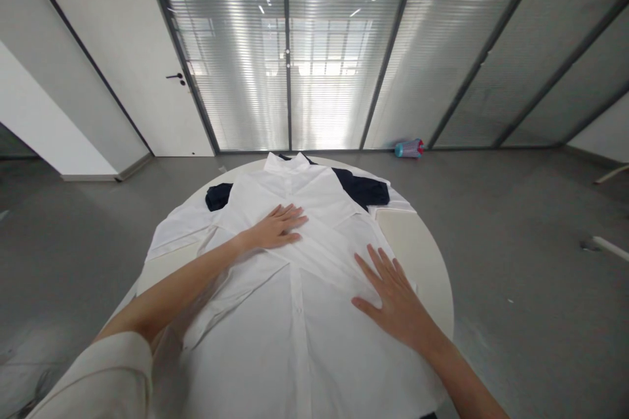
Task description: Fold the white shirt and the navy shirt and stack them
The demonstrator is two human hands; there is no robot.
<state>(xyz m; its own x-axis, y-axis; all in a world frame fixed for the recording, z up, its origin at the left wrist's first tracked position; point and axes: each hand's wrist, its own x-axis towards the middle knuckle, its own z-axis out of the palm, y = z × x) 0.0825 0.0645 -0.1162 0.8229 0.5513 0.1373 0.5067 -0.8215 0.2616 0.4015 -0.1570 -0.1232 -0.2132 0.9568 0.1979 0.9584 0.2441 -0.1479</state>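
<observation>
A white button-up shirt (255, 340) lies spread out, collar at the far edge, on a round white table (417, 242). Across its chest, the shirt's sleeves appear folded inward. My left hand (278, 228) rests flat on the upper chest, fingers stretched out to the right. Lower and to the right, my right hand (388, 294) lies spread on the shirt's side. Neither hand grips anything. Dark navy cloth (361, 188) shows from beneath the shirt at both shoulders, with more white fabric (181, 226) under it at the left.
A blue and red bin-like object (409, 148) lies on the grey floor (515, 229) by the glass partition (329, 46). At the left is a white door (122, 33) with a dark handle. Pale furniture legs (609, 247) reach in at the right edge.
</observation>
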